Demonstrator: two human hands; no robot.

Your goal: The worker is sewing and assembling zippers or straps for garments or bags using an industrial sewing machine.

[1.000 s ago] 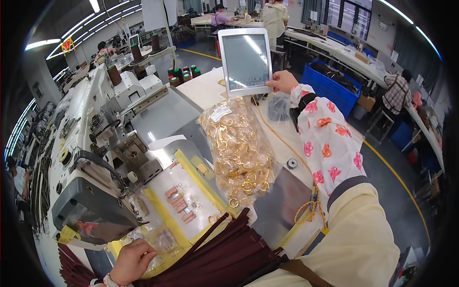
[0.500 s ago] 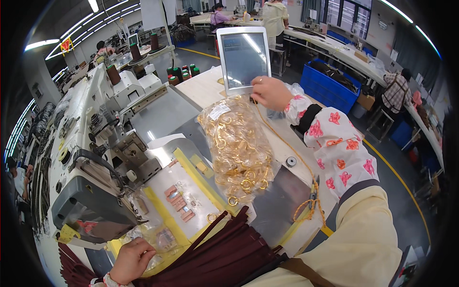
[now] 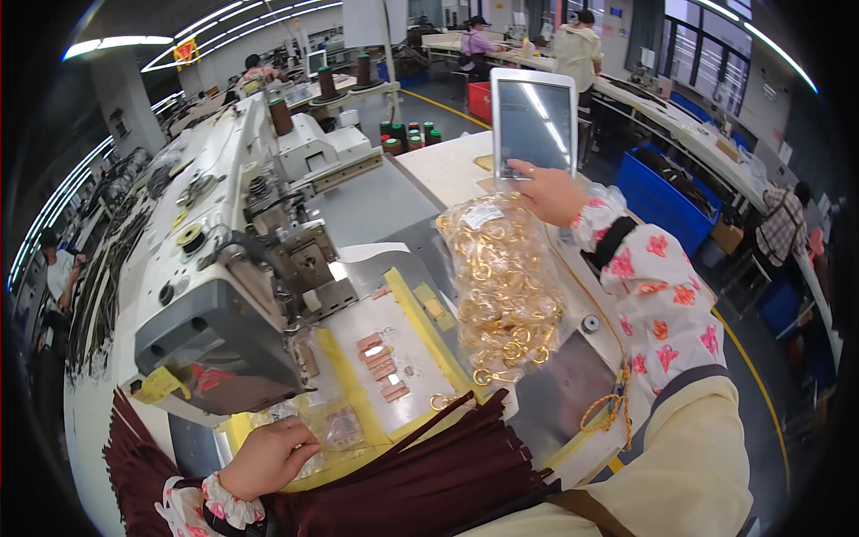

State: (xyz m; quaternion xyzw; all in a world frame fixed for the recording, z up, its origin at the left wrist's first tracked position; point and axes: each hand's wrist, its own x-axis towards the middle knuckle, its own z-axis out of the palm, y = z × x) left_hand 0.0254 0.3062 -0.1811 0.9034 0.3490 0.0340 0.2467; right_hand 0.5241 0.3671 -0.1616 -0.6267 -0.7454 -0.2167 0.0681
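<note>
At the white-framed tablet (image 3: 535, 121), my right hand (image 3: 553, 194) reaches with a finger stretched to the lower left of the screen; it holds nothing that I can see. Just below this hand lies a clear plastic bag (image 3: 506, 277) packed with gold metal rings and clasps. My left hand (image 3: 268, 459) is closed in a pinch in front of the sewing machine head (image 3: 219, 345); what its fingertips hold, if anything, I cannot make out. Beside it is a small clear packet (image 3: 342, 428). Dark maroon strips (image 3: 429, 465) lie across my lap and under my left wrist.
Pinkish-brown small pieces (image 3: 380, 365) lie on a white plate with yellow tape edges. Gold rings (image 3: 440, 402) rest near its corner. An orange cord (image 3: 608, 404) hangs at the table's right side. Thread cones (image 3: 407, 136) stand behind; a blue bin (image 3: 667, 190) and several people are farther off.
My right hand has moved from the tablet's lower edge and the orange cord up onto its screen. The left hand stays pinched near the machine. The whole view has shifted.
</note>
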